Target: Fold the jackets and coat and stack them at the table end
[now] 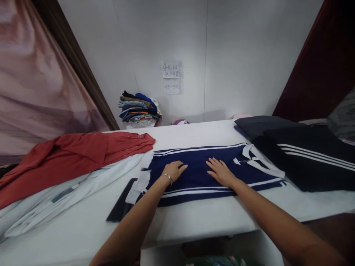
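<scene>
A navy blue polo shirt (194,168) with white stripes along its edges lies flat in front of me, its white collar (273,169) toward the right. My left hand (174,170) rests flat on the shirt's left half, fingers stretched out, a bracelet at the wrist. On the right half of the fabric lies my right hand (221,173), palm down with its fingers apart. White cloth (135,190) and dark cloth (119,203) stick out past the left end of the shirt. Neither hand grips anything.
A red garment (80,149) and a white garment (91,188) lie on the left of the white table (191,221). Dark folded clothes (307,147), some with white stripes, are at right. Behind stand a clothes stack (140,107) and a wall with paper notes (172,70).
</scene>
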`<action>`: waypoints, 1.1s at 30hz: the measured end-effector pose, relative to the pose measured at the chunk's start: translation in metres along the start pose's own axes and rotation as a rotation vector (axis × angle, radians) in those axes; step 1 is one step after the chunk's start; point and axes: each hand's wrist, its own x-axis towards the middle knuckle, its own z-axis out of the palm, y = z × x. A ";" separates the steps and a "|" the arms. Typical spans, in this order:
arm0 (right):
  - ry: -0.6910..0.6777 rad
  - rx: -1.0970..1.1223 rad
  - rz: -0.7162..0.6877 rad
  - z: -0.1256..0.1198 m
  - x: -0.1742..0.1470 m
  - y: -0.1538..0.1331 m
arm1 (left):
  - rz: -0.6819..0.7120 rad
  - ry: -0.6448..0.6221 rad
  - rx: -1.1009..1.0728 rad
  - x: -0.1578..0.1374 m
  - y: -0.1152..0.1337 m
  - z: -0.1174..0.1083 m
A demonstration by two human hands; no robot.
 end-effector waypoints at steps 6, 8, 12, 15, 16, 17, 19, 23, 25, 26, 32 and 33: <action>0.006 0.032 -0.006 -0.001 -0.001 -0.003 | -0.075 0.193 0.190 0.061 -0.018 -0.020; 0.011 0.074 0.004 -0.001 -0.004 -0.005 | -0.180 0.127 0.202 0.075 -0.031 -0.013; 0.028 0.259 0.001 -0.008 -0.003 0.009 | -0.282 0.025 0.148 0.084 -0.054 0.007; 0.154 0.265 0.081 -0.028 0.009 0.048 | -0.267 0.090 0.141 0.085 -0.062 0.013; 0.205 0.197 0.152 -0.038 0.015 0.066 | -0.259 0.119 0.134 0.085 -0.062 0.013; 0.227 0.093 0.257 -0.047 0.022 0.084 | -0.250 0.152 0.125 0.086 -0.063 0.012; 0.210 -0.064 0.449 -0.065 0.035 0.121 | -0.238 0.217 0.102 0.086 -0.062 0.011; 0.145 -0.152 0.612 -0.080 0.049 0.172 | -0.210 0.326 0.060 0.088 -0.060 0.008; 0.104 -0.181 0.640 -0.079 0.050 0.184 | -0.188 0.372 0.051 0.087 -0.060 0.007; 0.090 -0.194 0.644 -0.078 0.049 0.188 | -0.178 0.392 0.052 0.087 -0.060 0.006; 0.086 -0.216 0.744 -0.071 0.042 0.200 | -0.230 0.315 0.097 0.086 -0.059 0.006; 0.087 -0.215 0.765 -0.070 0.042 0.200 | -0.244 0.283 0.098 0.086 -0.059 0.006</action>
